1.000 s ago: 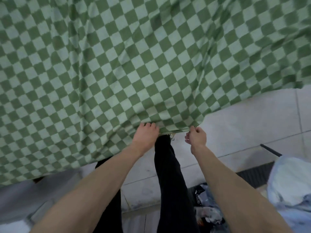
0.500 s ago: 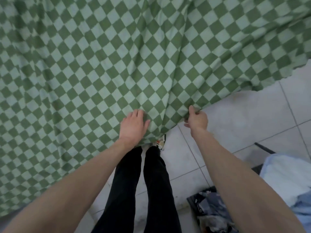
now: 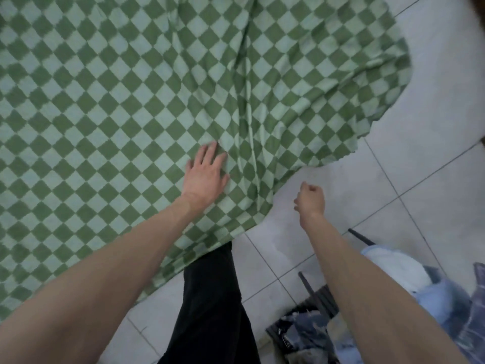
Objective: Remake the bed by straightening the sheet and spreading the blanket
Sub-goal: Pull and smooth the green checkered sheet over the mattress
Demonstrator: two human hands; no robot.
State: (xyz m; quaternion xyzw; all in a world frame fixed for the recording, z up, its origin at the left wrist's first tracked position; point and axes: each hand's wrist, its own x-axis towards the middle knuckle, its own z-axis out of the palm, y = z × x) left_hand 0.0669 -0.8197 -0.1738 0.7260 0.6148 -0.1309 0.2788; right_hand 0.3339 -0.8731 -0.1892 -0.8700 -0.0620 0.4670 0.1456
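A green and pale-green checkered sheet (image 3: 131, 101) covers most of the view, spread over the bed, with its edge running diagonally from lower left to upper right. Folds run down it near the middle. My left hand (image 3: 206, 174) lies flat on the sheet near that edge, fingers straight. To the right, my right hand (image 3: 311, 199) hovers over the floor just off the sheet's edge, fingers curled, holding nothing.
Pale tiled floor (image 3: 393, 166) fills the right side. My black trouser legs (image 3: 212, 298) stand against the bed edge. A dark basket (image 3: 315, 327) with crumpled clothes and a white and light-blue bundle (image 3: 409, 274) sit at the lower right.
My right hand let go of the sheet's edge and drew back over the floor. My left hand slid further onto the sheet, which now lies flatter and lower.
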